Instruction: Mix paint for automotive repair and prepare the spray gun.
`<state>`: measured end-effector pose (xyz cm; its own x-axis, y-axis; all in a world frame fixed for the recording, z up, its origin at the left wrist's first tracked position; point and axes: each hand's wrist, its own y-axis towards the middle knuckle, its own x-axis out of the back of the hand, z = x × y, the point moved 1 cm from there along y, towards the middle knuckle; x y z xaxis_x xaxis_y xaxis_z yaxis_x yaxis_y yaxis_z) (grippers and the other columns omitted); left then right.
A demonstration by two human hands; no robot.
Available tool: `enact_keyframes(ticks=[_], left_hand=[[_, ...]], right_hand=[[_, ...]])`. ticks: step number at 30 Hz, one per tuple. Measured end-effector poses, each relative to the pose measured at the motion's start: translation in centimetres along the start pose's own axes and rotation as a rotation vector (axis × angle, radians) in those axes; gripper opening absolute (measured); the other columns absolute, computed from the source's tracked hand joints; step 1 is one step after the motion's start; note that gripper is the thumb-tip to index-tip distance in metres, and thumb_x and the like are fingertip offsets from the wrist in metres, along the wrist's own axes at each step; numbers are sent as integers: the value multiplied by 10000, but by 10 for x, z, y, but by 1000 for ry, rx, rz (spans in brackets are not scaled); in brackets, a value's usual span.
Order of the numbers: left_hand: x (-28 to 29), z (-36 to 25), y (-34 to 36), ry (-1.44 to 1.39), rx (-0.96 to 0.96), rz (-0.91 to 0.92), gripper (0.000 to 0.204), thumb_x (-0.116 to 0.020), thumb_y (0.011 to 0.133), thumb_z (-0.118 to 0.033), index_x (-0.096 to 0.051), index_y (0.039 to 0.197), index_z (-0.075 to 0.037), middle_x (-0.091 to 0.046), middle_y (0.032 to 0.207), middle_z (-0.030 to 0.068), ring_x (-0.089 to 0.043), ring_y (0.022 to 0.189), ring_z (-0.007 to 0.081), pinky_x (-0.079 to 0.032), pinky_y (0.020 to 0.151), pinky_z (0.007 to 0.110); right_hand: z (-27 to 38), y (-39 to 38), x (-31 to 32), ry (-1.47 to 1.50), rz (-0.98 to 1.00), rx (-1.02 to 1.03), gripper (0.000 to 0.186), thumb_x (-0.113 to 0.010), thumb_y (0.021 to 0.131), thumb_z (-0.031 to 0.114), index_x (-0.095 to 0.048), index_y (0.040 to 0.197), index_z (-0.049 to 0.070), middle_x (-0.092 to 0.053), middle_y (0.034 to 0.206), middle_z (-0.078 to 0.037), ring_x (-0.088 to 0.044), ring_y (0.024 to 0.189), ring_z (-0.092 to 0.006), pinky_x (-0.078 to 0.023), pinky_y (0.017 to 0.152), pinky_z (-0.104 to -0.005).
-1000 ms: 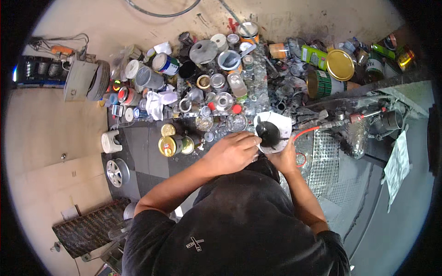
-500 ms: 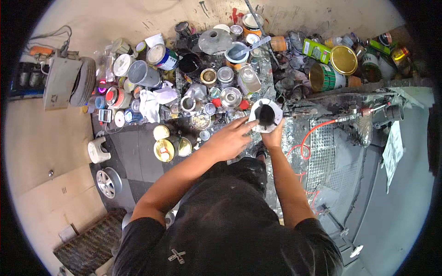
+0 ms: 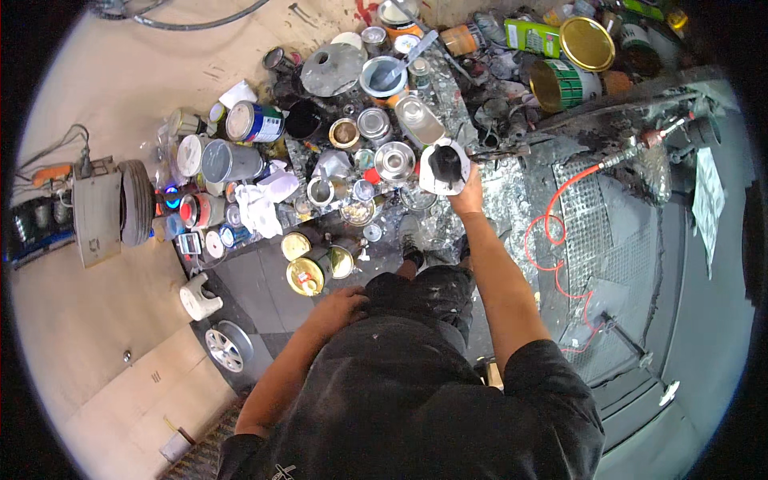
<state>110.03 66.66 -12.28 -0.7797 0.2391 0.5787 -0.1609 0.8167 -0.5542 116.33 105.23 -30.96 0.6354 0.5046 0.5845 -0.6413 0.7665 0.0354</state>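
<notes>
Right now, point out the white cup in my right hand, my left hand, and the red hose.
white cup (image 3: 445, 166), head view, on its dark inside.
left hand (image 3: 340, 304), head view, on its back.
red hose (image 3: 552, 210), head view, on its curve over the mesh.

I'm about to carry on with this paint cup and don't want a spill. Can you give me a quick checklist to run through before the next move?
1. Right hand has hold of the white cup: ok, fingers are at its lower side.
2. Cup upright: cannot tell, the dark inside faces the camera.
3. How full the cup is: cannot tell.
4. Left hand free: ok, it holds nothing and rests near the person's knee.
5. Bare spot to set the cup down: not ok, open tins crowd the bench.
6. Red hose clear of the right arm: ok, it lies to the side on the metal grating.
</notes>
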Motion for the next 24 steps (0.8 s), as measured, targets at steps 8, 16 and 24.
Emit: enact_keyframes(ticks=[8,16,24], left_hand=[[36,-48,53,22,-146,-57,301,-753,847,-169,-677,1120,-67,-653,1272,159,-635,1146,395,-525,982,474],[-6,-67,82,-295,28,202,334,-691,903,-171,-680,1215,-53,-712,1189,180,-663,1147,346,-502,1000,412],[25,-192,203,-280,-104,360,444,-655,988,-305,-652,1283,27,-685,1291,226,-656,1217,324,-481,1056,416]], right_hand=[[-5,-9,31,-115,61,70,696,-797,725,57,-486,1346,95,-495,1406,-287,-551,1208,-510,-533,940,-512],[-39,-140,121,-47,422,-167,634,-734,894,421,-571,1353,16,-682,1191,-254,-649,1135,-425,-507,981,-494],[-72,-134,332,15,633,-495,749,-675,857,693,-744,1061,-24,-728,998,-254,-698,1008,-354,-517,900,-464]])
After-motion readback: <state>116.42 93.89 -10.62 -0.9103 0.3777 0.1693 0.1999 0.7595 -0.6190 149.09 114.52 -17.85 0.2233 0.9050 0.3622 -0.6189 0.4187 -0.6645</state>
